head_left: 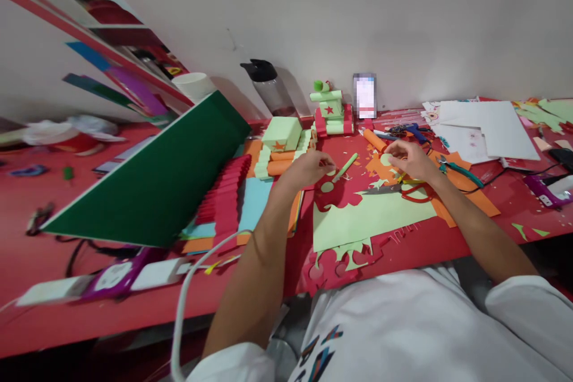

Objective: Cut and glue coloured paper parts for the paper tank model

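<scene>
The right hand [406,158] is pinching a pale green paper disc [385,159] between thumb and fingers, just above the table. The left hand [317,167] is curling its fingers beside a second green disc [331,171] (whether they are actually gripping it, I cannot tell). A third green disc [326,187] is lying on the red table [125,319] just below the left hand, and a slim light green paper roll [348,165] is resting beside it, slanting away to the right.

In front of the person, a light green paper sheet [371,221] with a scalloped upper edge is lying between the forearms. Red-handled scissors [396,189] are lying along that edge, their blades pointing left, and teal-handled pliers [465,173] are resting beyond the right wrist. An orange paper roll [375,140] is lying close to the right hand.

Farther back, a green-and-red paper model [332,110] with a star is standing near an upright phone [366,97]. To its left, a light green paper box [282,132] is sitting on orange and green rolls.
</scene>
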Available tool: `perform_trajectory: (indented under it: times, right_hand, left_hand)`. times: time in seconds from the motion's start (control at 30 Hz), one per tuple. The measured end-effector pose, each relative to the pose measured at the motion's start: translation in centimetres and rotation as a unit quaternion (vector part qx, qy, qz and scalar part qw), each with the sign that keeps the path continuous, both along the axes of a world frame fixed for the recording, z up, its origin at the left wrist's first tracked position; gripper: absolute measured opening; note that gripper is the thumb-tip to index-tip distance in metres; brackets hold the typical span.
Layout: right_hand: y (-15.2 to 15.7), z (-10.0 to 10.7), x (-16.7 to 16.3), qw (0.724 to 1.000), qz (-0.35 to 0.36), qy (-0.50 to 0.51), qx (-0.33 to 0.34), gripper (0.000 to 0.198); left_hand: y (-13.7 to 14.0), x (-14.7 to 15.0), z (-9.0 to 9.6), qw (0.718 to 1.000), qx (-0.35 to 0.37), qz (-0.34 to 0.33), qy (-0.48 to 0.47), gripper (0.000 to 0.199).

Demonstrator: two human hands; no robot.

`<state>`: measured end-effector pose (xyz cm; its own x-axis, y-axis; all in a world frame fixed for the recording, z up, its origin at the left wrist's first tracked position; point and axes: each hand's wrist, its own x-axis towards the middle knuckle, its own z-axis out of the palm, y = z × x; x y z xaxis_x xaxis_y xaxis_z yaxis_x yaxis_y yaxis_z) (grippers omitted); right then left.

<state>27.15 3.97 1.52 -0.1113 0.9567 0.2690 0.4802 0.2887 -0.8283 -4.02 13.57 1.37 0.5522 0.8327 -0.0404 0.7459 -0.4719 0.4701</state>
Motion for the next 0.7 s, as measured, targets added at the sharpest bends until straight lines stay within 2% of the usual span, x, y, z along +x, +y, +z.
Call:
perform_trajectory:
  times: [0.1, 0.2, 0.27, 0.4, 0.5, 0.7]
  right_hand:
    - [-0.2, 0.1, -0.1, 1.000, 0.003, -0.001, -0.005, 0.016]
    - [-0.2, 0.1, -0.1, 1.000, 0.007, 0.001, -0.009, 0.014]
    - [-0.1, 0.0, 0.0, 1.000, 0.010, 0.009, -0.020, 0.014]
    - [-0.1, -0.2, 0.0, 0.999, 0.017, 0.019, -0.034, 0.016]
    - [-0.1, -0.2, 0.0, 1.000, 0.015, 0.009, -0.023, 0.016]
    - [0.0, -0.3, 0.0, 1.000, 0.015, 0.003, -0.017, 0.017]
  left_hand:
    - [-0.5, -0.9, 0.9, 0.997, -0.077, -0.024, 0.016, 0.028]
    - [-0.6, -1.3, 0.9, 0.990, -0.134, -0.011, 0.045, 0.026]
    - [-0.6, -1.2, 0.7, 0.989, -0.129, -0.003, 0.073, 0.027]
    - [-0.7, -1.1, 0.6, 0.990, -0.056, -0.013, 0.131, 0.031]
    - [-0.9, -1.1, 0.6, 0.987, -0.062, -0.029, 0.143, 0.033]
    - [-1.1, -1.5, 0.9, 0.989, -0.064, -0.035, 0.132, 0.024]
